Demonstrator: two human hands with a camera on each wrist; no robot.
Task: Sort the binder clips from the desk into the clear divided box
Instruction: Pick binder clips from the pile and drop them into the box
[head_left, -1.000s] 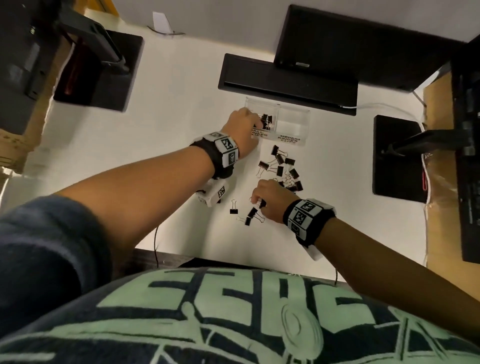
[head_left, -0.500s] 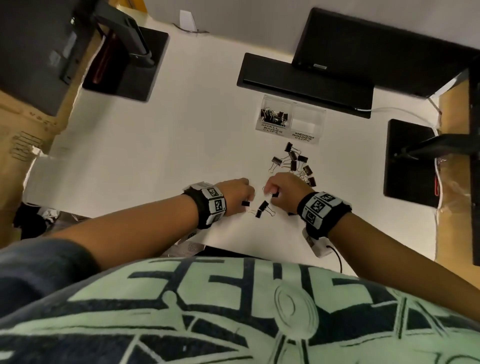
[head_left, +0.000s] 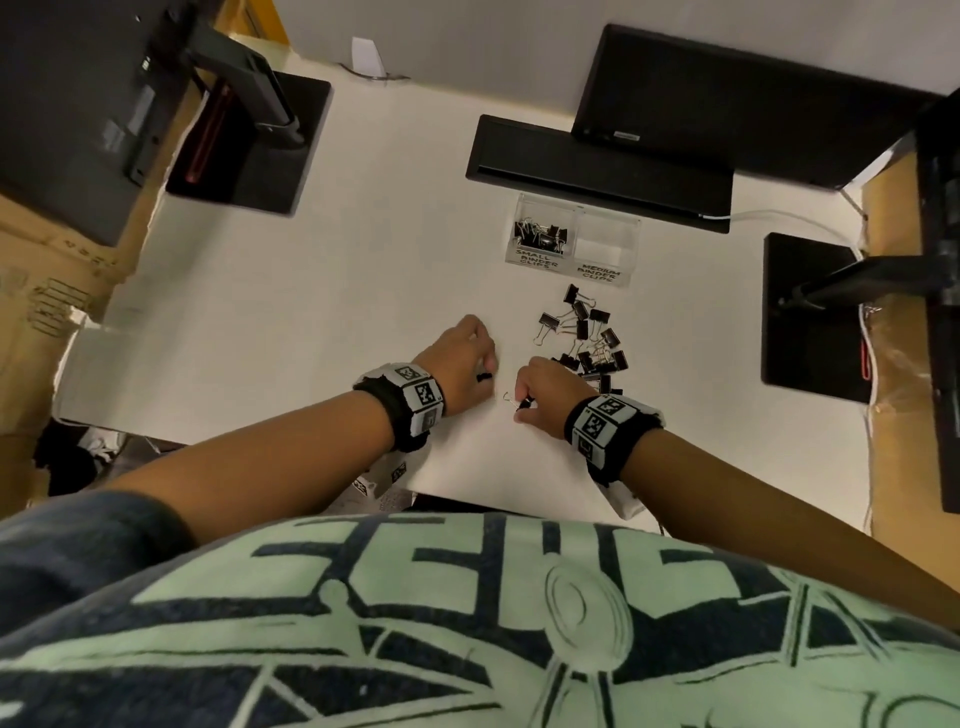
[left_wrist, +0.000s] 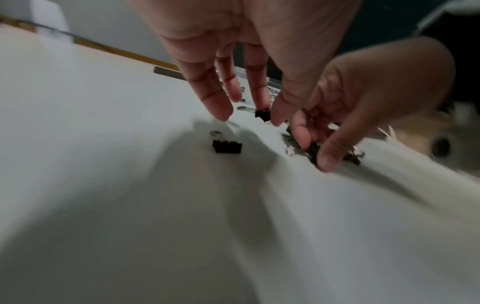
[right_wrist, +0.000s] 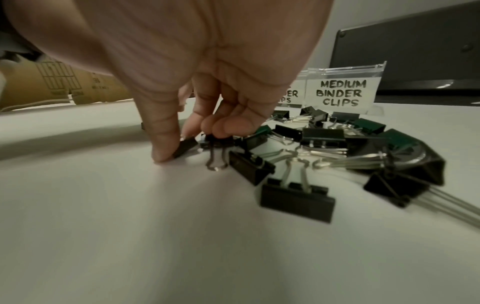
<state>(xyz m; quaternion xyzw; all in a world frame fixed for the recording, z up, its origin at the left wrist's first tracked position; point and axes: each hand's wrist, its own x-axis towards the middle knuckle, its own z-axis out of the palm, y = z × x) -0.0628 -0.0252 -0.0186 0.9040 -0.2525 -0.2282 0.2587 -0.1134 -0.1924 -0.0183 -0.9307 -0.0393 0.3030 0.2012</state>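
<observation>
**Both hands at the near edge of the clip pile**

The right hand (right_wrist: 197, 86) pinches a small black clip (right_wrist: 185, 147) between thumb and fingertips, right on the white table (head_left: 322, 291). The left hand (left_wrist: 249, 51) pinches another small clip (left_wrist: 262, 114) between thumb and a fingertip, its other fingers straight; a further loose clip (left_wrist: 226, 145) lies just below it. The pile of binder clips (head_left: 587, 338) spreads beyond the right hand. Farther back stands the clear divided box (head_left: 574, 241): small clips fill its left compartment, while the right one, labelled medium, holds none.
</observation>
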